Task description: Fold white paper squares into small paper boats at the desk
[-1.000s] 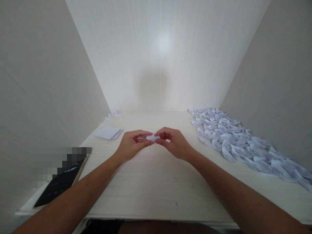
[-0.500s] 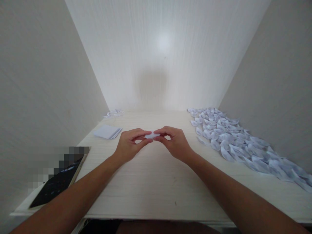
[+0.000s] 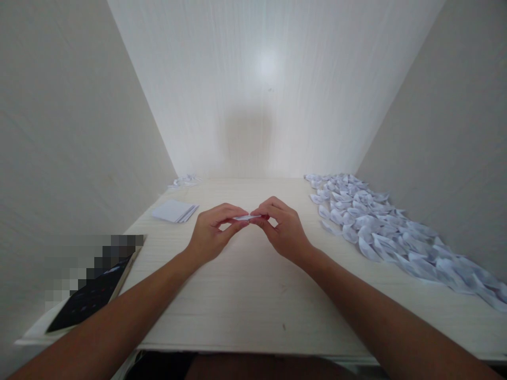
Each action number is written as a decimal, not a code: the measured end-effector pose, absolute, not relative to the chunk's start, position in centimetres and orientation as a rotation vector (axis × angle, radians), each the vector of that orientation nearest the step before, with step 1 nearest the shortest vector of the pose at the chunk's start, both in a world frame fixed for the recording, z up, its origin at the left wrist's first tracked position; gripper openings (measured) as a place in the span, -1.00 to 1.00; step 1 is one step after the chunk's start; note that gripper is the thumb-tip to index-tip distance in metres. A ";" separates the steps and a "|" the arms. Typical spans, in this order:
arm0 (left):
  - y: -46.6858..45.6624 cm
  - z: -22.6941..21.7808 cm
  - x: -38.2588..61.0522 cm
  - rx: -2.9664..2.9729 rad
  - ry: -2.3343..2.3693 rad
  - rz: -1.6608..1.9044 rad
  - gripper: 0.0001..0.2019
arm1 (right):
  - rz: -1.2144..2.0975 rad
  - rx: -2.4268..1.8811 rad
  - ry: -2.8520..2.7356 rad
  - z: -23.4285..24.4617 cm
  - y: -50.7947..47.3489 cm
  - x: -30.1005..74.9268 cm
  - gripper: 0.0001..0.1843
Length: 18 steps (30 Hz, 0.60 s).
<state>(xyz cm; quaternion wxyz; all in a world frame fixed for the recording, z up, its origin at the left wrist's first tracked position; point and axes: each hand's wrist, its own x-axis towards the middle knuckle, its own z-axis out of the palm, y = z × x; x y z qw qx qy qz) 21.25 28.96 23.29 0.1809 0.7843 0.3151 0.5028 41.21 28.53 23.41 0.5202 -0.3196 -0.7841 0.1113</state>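
A small folded white paper piece (image 3: 244, 217) is pinched between both hands over the middle of the pale wooden table (image 3: 253, 295). My left hand (image 3: 212, 232) grips its left end between thumb and fingers. My right hand (image 3: 282, 228) pinches the right end, fingers curled. The paper looks thin and flat, seen nearly edge-on, and is partly hidden by my fingertips.
A long heap of several folded white paper pieces (image 3: 380, 227) runs along the table's right side. A small stack of white paper sheets (image 3: 174, 211) lies at the left, with a few paper bits (image 3: 184, 181) behind it. A dark phone (image 3: 93, 298) lies at the near left edge. Walls enclose three sides.
Both hands have lifted slightly and drawn closer, and the paper piece has flattened to a thinner edge between the fingertips.
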 end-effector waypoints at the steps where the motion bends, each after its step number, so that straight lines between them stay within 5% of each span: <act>1: 28.9 23.3 21.3 2.177 0.884 1.418 -0.85 | 0.274 -0.763 -1.880 23.5 28.5 41.1 -0.87; 18: 28.7 23.1 22.2 1.475 0.959 1.418 -0.72 | 0.494 -0.880 -1.749 23.3 28.5 40.5 -0.86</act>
